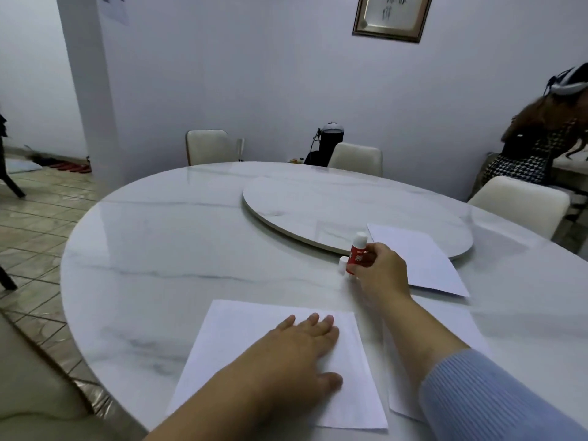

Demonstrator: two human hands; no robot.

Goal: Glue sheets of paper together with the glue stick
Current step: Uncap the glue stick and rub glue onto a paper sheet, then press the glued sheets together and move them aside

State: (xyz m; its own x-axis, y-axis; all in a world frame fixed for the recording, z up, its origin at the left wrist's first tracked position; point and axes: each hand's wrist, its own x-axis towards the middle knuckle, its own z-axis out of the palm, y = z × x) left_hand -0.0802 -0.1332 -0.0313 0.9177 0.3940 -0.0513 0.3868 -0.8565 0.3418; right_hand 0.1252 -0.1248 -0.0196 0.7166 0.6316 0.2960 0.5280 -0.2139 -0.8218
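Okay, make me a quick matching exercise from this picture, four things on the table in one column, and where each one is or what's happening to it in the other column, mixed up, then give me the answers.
Things:
1. glue stick
2. near sheet
3. far sheet
4. small white cap

States:
A. lying partly on the turntable, untouched
B. pressed flat under the left hand
C. gripped by the right hand
D. standing on the table just left of the glue stick

Pairs: 1-C, 2-B, 3-A, 4-D
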